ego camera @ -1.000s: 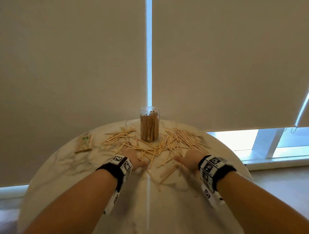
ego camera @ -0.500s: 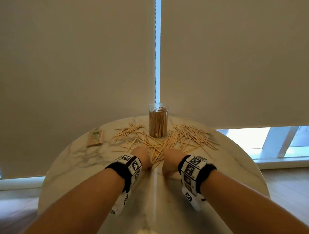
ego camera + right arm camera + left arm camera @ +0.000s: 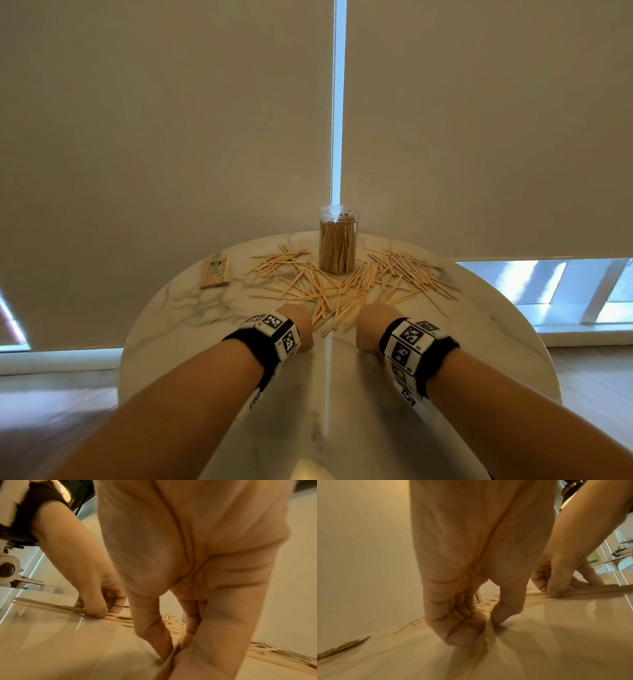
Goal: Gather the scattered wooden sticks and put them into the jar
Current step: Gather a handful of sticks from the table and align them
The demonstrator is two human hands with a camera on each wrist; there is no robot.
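Note:
A clear jar [image 3: 338, 240] packed with wooden sticks stands upright at the far side of the round marble table [image 3: 164, 308]. Loose wooden sticks [image 3: 329, 291] lie fanned out around and in front of it. My left hand [image 3: 297, 323] and right hand [image 3: 374, 322] sit side by side at the near edge of the pile. In the left wrist view, the left hand [image 3: 485, 626] pinches a few sticks against the table between thumb and curled fingers. The right hand [image 3: 176, 649] pinches sticks [image 3: 169, 660] between thumb and fingers.
A small wrapped packet of sticks [image 3: 215, 272] lies at the table's left. Roller blinds [image 3: 171, 137] hang close behind the far edge. A bright window strip [image 3: 548, 284] shows low on the right. Bare marble lies under my forearms.
Both hands have drawn inward from a wider spread to the near centre of the pile, sweeping sticks together, and their fingers have curled onto sticks.

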